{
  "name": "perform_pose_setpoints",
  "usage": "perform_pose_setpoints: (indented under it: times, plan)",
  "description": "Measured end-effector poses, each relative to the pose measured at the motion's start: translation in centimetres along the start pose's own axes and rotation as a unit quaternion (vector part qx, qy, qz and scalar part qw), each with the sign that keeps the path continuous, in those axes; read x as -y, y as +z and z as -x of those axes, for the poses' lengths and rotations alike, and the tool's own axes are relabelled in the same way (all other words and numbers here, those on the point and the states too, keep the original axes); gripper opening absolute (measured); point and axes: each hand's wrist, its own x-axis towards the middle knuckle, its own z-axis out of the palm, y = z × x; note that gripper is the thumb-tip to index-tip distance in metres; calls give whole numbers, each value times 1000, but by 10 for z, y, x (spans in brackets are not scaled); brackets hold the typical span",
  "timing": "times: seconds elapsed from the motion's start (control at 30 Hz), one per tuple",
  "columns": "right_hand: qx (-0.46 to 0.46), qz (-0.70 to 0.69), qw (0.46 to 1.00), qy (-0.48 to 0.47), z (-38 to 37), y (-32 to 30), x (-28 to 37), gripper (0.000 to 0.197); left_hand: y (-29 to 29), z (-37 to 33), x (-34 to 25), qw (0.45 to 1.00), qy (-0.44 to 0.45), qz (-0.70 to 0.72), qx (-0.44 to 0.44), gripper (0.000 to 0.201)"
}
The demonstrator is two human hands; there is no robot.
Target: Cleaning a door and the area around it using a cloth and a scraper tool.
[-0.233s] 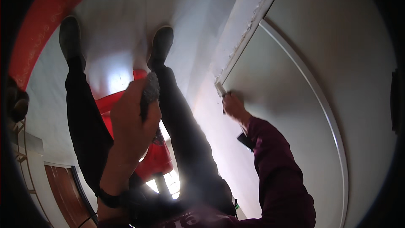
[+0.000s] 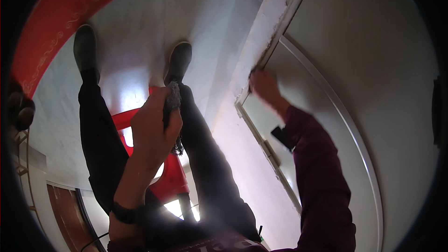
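My left hand is closed around a grey, fuzzy rag, whose ends stick out above and below the fist. It hangs in the air over my legs. Reaching forward to the right, my right hand presses at the edge of a pale door, where the door meets its frame. Those fingers are closed round something dark and small, mostly hidden by the hand. Rough, chipped plaster runs along the frame there.
A hinge sits on the near frame edge. A black rectangular thing shows beside my right sleeve. A red chair is between my legs, and a red curved surface lies at far left. My shoes stand on the grey floor.
My right hand has moved farther away along the door frame, past the frame's corner. The view has shifted a little; my left hand still grips the rag.
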Motion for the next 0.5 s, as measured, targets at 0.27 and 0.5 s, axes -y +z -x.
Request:
perform_pose_setpoints:
  times: [0.27, 0.5]
  plan:
    - [-152, -139, 977, -50, -69, -111, -75, 17, 2, -2, 4, 999, 37, -3, -34, 27]
    - [-254, -25, 967, -21, -111, -180, -109, 13, 10, -4, 7, 999, 20, -39, -15, 29]
